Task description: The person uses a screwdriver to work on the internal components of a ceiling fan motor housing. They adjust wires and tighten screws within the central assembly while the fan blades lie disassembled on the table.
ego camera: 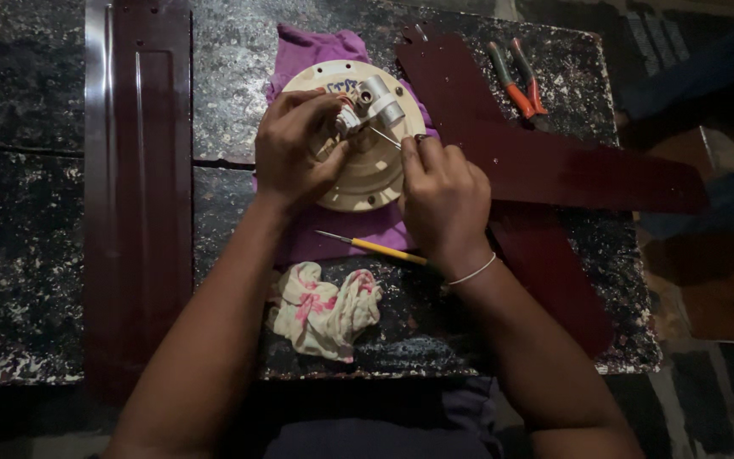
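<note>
My left hand point(295, 149) was curled around the metal shaft point(365, 102) standing up from the cream fan motor point(358, 183), which sat on a purple cloth point(333, 238) at the far middle of the surface point(36, 212). My right hand point(442, 200), just right of it, pinched a thin pin point(384, 137) whose length ran up and left toward the shaft. A yellow screwdriver point(375, 247) lay just near of the motor.

Glossy maroon fan blades point(138, 161), smooth, lacquered. Cream motor housing point(367, 174), painted metal, satin sheen. Bright metal shaft point(381, 100). Soft purple cloth point(316, 47); crumpled floral rag point(324, 310). Speckled, polished stone table point(19, 280). Plastic-handled screwdriver point(373, 246) and pliers point(516, 81).
</note>
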